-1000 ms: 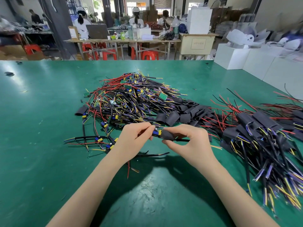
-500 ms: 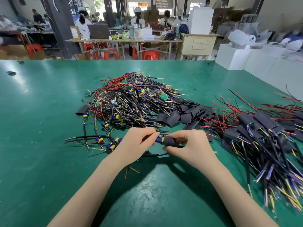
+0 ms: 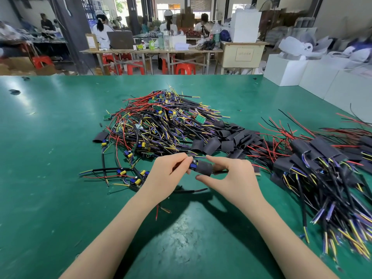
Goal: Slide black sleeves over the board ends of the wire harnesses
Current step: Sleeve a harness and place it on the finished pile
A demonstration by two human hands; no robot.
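Both grips on sleeve, board end half hidden.

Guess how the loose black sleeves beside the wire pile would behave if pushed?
The loose black sleeves look thin-walled and flattened, so probably light, soft, and likelier to slide or crumple than roll. They lie overlapping, so pushing one would likely shift its neighbours too.

I see a green desk, a black sleeve, a blue-and-yellow board end, and red, yellow, purple and black wires.
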